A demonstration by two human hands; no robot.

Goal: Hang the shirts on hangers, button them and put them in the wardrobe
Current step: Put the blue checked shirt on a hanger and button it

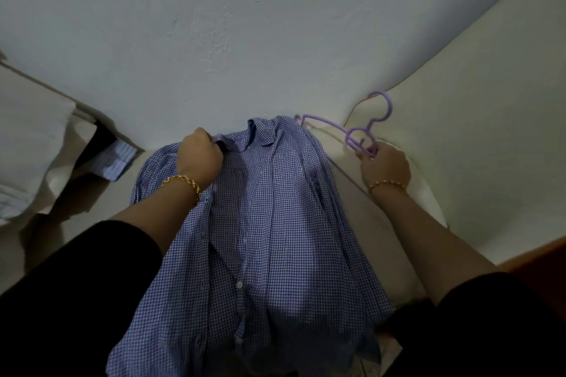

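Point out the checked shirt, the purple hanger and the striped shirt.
checked shirt (269, 223): head view, on its front panel below the collar.
purple hanger (324, 123): head view, on its sloping arm.
striped shirt (118, 162): head view, on the folded patch showing at left.

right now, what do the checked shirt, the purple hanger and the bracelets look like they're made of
Checked shirt: thin woven cloth, probably cotton, matte; it folds and drapes softly. Purple hanger: likely moulded plastic, smooth, uniform colour, rounded bars. Bracelets: gold-coloured metal chain links that catch the light; real gold cannot be told.
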